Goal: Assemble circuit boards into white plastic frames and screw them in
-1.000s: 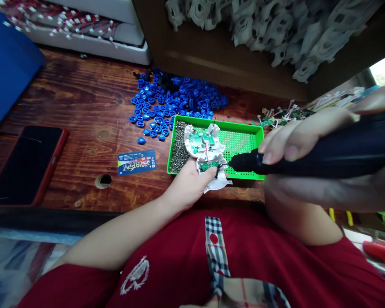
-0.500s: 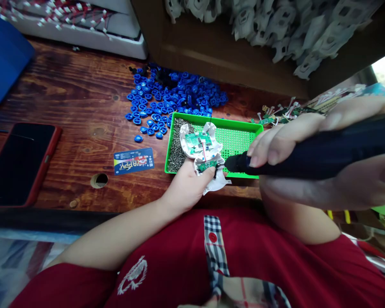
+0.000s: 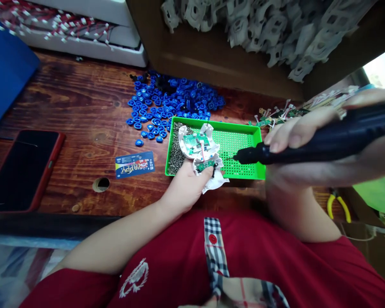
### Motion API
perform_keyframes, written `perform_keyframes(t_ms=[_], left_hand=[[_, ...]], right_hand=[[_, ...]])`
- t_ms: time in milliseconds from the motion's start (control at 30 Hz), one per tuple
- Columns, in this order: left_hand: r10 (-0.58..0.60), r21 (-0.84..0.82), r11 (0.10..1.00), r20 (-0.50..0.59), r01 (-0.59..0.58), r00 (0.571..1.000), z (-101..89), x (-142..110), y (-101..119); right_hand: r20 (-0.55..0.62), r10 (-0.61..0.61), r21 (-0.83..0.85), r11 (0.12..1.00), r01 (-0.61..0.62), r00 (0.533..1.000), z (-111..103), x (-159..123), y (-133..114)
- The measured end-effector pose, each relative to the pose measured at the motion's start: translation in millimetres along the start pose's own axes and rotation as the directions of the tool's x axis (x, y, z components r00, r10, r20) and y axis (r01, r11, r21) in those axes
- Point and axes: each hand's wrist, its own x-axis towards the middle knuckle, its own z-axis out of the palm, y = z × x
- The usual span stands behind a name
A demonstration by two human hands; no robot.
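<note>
My left hand point(image 3: 188, 185) is closed on a white plastic housing point(image 3: 215, 183), its thumb beside a small green circuit board point(image 3: 205, 165). A second white shell part with a larger green board point(image 3: 195, 142) adjoins it, linked by red and white wires. Wrapped around a black electric screwdriver point(image 3: 327, 134) is my right hand point(image 3: 303, 128). The thin bit points left, just right of the housing and apart from the small board. Beneath both lies a green perforated tray point(image 3: 258, 173) with many small screws point(image 3: 177, 159) in its left end.
Blue plastic buttons point(image 3: 179, 100) are heaped behind the tray. A blue card point(image 3: 135, 164), a phone point(image 3: 21, 167) and a table hole point(image 3: 101, 184) lie left. A cardboard box point(image 3: 192, 60) holds white shells. Yellow-handled pliers point(image 3: 339, 205) are at right; wired parts point(image 3: 282, 113) lie behind my right hand.
My right hand has drawn the screwdriver back to the right, so its bit now shows apart from the housing. My left hand keeps its hold, nearly still. The view has shifted slightly.
</note>
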Motion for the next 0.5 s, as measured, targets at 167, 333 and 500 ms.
perform_keyframes(t_ms=[167, 333, 500], left_hand=[[-0.042, -0.128, 0.991, -0.021, 0.039, 0.999, 3.9, -1, 3], [-0.07, -0.163, 0.984, -0.015, 0.066, 0.997, 6.4, -4, 7], [-0.063, -0.142, 0.988, 0.001, 0.063, 0.998, 5.2, -3, 6]], right_hand=[[-0.084, -0.139, -0.075, 0.988, 0.133, 0.987, -10, -4, 37], [-0.003, -0.121, -0.151, 0.981, 0.119, 0.993, -18, -11, 60], [-0.005, -0.08, -0.196, 0.977, 0.077, 0.997, -18, -13, 57]])
